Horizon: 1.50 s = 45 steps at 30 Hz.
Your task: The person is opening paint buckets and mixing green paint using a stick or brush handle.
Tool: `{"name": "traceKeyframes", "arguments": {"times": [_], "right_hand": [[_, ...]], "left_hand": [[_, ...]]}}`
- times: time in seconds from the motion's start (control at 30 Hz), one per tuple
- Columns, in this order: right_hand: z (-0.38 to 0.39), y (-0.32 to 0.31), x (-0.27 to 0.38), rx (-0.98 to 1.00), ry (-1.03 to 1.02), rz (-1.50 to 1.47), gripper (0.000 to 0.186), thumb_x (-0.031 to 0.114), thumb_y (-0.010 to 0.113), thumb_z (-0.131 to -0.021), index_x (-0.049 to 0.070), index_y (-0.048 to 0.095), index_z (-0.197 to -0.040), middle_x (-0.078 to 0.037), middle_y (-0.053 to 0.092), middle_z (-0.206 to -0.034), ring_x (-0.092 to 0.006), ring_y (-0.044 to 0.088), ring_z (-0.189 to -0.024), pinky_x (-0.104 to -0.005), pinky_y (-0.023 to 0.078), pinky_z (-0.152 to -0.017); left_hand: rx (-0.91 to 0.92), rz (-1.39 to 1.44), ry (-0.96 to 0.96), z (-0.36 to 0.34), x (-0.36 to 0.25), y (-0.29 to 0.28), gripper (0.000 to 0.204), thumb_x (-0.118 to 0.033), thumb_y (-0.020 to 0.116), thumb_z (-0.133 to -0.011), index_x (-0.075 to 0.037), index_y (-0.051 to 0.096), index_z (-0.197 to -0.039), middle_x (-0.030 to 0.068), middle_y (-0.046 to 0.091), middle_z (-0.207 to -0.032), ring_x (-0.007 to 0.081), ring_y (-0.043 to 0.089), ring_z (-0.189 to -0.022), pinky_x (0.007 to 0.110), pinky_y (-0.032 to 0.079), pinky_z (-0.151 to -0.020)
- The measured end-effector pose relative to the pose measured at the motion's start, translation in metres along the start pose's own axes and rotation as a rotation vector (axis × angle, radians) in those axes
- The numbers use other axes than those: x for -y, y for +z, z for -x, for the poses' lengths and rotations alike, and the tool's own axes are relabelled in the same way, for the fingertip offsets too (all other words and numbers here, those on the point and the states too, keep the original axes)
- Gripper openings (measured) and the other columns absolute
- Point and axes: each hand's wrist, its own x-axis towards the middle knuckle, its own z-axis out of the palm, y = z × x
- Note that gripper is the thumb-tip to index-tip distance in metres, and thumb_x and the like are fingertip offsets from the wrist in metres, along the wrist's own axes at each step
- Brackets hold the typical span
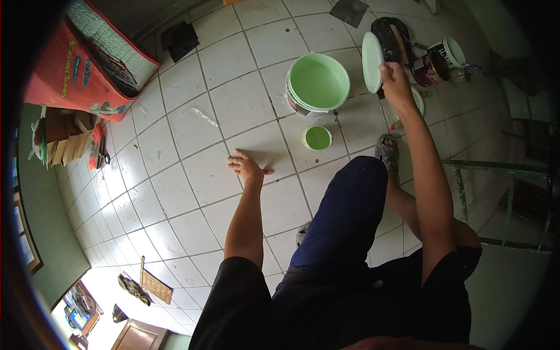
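Note:
My right hand grips the edge of a round pale green lid, held up on its side to the right of a large paint bucket. That bucket stands uncovered, and its inside looks light green. Just in front of it is a small tub with brighter green paint in it. My left hand is held out over the tiles, left of the small tub, with its fingers apart and nothing in them.
Paint cans and a black plastic bag crowd the far right. A green metal frame stands at the right. A red bag and a red-bristled brush are at the left. My sandalled foot is near the lid.

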Motion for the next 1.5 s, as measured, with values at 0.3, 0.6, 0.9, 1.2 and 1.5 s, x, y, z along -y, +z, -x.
{"name": "traceKeyframes", "arguments": {"times": [0.3,0.6,0.9,1.2,1.5], "right_hand": [[0.019,-0.043,-0.131,0.070,0.388,-0.866,0.028,0.029,0.056,-0.105,0.006,0.060,-0.121,-0.004,0.061,-0.112,-0.0164,0.055,-0.100,-0.0351,0.046,-0.087],[0.066,-0.003,-0.215,0.060,0.437,-1.196,0.027,0.027,0.055,-0.106,0.008,0.057,-0.124,-0.002,0.058,-0.113,-0.0163,0.051,-0.101,-0.0359,0.045,-0.088],[0.102,0.043,-0.241,-0.074,0.771,-1.360,0.030,0.028,0.054,-0.106,0.009,0.056,-0.130,-0.004,0.059,-0.120,-0.0210,0.052,-0.113,-0.0362,0.042,-0.087],[0.122,0.067,-0.285,-0.189,1.069,-0.997,0.034,0.033,0.049,-0.106,0.007,0.056,-0.127,-0.007,0.064,-0.119,-0.0255,0.065,-0.104,-0.0332,0.045,-0.078],[0.123,0.063,-0.262,-0.320,1.079,-1.054,0.020,0.025,0.056,-0.102,0.007,0.056,-0.111,-0.008,0.068,-0.089,-0.0205,0.063,-0.068,-0.0296,0.045,-0.056]], "left_hand": [[0.016,0.022,0.005,0.006,-0.008,-0.004,0.164,-0.030,0.104,-0.042,-0.001,-0.009,-0.158,0.0403,-0.002,-0.159,0.0554,0.009,-0.149,0.054,0.031,-0.120],[-0.006,-0.006,-0.036,0.001,0.002,-0.003,0.166,-0.030,0.104,-0.039,-0.005,-0.009,-0.158,0.0359,-0.003,-0.162,0.0508,0.010,-0.151,0.052,0.031,-0.121],[-0.034,0.013,0.001,0.001,0.010,-0.005,0.168,-0.033,0.105,-0.036,-0.005,-0.008,-0.158,0.0375,0.000,-0.160,0.0531,0.010,-0.150,0.054,0.032,-0.121],[-0.115,0.033,0.152,0.011,0.009,0.001,0.161,-0.037,0.104,-0.037,-0.005,0.005,-0.160,0.0389,0.010,-0.158,0.0587,0.021,-0.144,0.057,0.035,-0.117],[-0.751,0.392,0.512,0.042,0.020,0.024,0.023,-0.021,0.088,-0.073,-0.005,0.072,-0.070,0.0117,0.071,-0.088,0.0315,0.063,-0.096,0.044,0.048,-0.087]]}}
